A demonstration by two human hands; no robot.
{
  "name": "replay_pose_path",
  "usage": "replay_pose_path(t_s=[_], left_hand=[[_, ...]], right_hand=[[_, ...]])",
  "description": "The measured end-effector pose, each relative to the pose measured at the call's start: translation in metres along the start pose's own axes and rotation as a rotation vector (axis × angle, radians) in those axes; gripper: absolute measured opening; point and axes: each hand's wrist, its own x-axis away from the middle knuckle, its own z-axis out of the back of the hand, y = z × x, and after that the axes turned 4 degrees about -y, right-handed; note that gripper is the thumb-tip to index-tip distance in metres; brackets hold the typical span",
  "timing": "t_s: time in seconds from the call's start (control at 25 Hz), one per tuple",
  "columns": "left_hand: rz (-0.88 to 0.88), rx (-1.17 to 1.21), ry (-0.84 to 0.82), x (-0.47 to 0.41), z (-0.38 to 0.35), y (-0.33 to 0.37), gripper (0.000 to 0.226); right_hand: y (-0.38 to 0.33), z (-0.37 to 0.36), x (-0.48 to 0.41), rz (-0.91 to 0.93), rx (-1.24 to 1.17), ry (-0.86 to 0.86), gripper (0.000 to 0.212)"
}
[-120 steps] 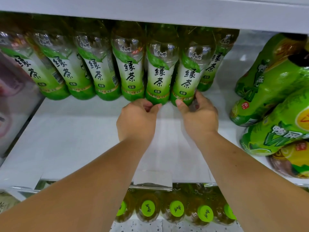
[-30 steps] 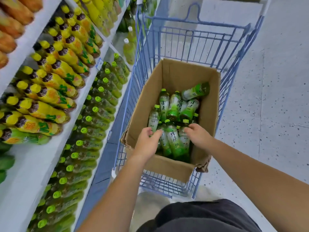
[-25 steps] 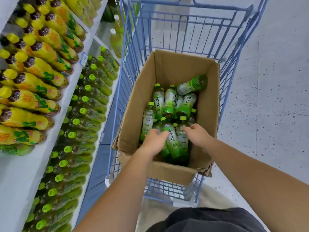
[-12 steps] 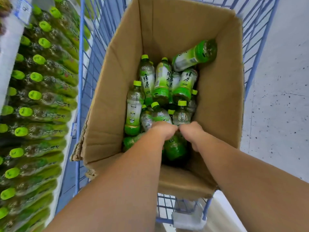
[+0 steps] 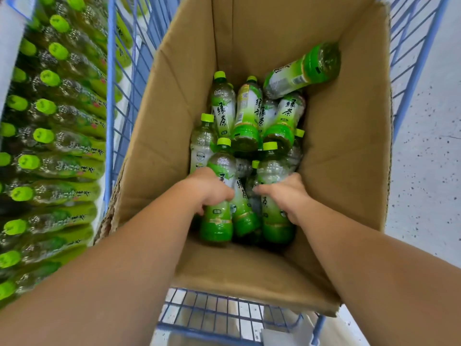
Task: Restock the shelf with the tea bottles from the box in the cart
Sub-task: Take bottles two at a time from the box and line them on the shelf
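Note:
An open cardboard box (image 5: 159, 136) stands in a blue wire cart (image 5: 117, 78) and holds several green tea bottles with lime caps. My left hand (image 5: 212, 189) grips the body of one tea bottle (image 5: 218, 221) at the near end of the box. My right hand (image 5: 287, 193) grips another tea bottle (image 5: 273, 168) beside it. A third bottle (image 5: 243, 208) lies between the two. Farther bottles (image 5: 249, 113) lie piled toward the box's back, one (image 5: 303, 71) tilted against the right wall.
To the left runs a shelf (image 5: 10, 31) packed with rows of green-capped bottles (image 5: 57, 141), close against the cart's side. Speckled grey floor (image 5: 429, 146) lies to the right of the cart.
I turned from the shelf to the cart. Both hands have gone down into the box and closed round two bottles, which now stand out more from the pile.

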Motion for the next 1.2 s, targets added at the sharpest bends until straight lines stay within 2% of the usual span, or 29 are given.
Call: replay_pose_path(t_s=[0.08, 0.2, 0.28, 0.36, 0.44, 0.56, 0.64, 0.76, 0.84, 0.92, 1.0, 1.12, 1.2], left_hand=[[-0.018, -0.012, 0.024, -0.003, 0.005, -0.01, 0.039], [-0.067, 0.049, 0.045, -0.008, 0.002, -0.015, 0.039], [-0.109, 0.127, 0.059, -0.012, -0.002, -0.013, 0.044], [-0.157, 0.193, 0.083, -0.015, -0.005, -0.01, 0.041], [-0.17, 0.228, 0.093, -0.02, -0.009, -0.008, 0.045], [-0.12, 0.246, 0.031, -0.025, -0.012, -0.011, 0.075], [-0.078, 0.186, -0.033, -0.025, -0.009, -0.013, 0.097], [-0.057, 0.096, -0.066, -0.024, -0.008, -0.016, 0.107], [-0.077, 0.144, -0.055, -0.023, -0.009, -0.016, 0.1], [-0.122, 0.23, -0.042, -0.017, -0.009, -0.011, 0.067], [-0.13, 0.289, -0.055, -0.008, -0.007, -0.007, 0.045], [-0.119, 0.268, -0.073, 0.005, -0.001, -0.009, 0.05], [-0.147, 0.222, -0.032, 0.014, 0.003, -0.013, 0.053]], right_hand=[[-0.001, 0.0, 0.001, 0.017, -0.018, -0.052, 0.097], [-0.002, 0.001, 0.001, 0.08, -0.118, -0.05, 0.068], [-0.005, 0.003, 0.001, 0.095, -0.24, -0.127, 0.048], [-0.008, 0.004, 0.0, 0.119, -0.331, -0.21, 0.045], [-0.006, 0.003, 0.0, 0.154, -0.346, -0.207, 0.048], [0.003, 0.0, 0.005, 0.217, -0.244, -0.183, 0.038], [0.005, 0.0, 0.009, 0.26, -0.113, -0.177, 0.045], [0.0, 0.003, 0.01, 0.254, -0.048, -0.183, 0.047], [-0.003, 0.001, 0.01, 0.237, -0.067, -0.189, 0.05], [-0.004, -0.001, 0.013, 0.226, 0.012, -0.152, 0.061], [-0.006, -0.001, 0.019, 0.225, 0.073, -0.125, 0.058], [-0.01, 0.008, 0.036, 0.246, 0.045, -0.116, 0.026], [-0.01, 0.015, 0.047, 0.259, 0.057, -0.095, 0.022]])
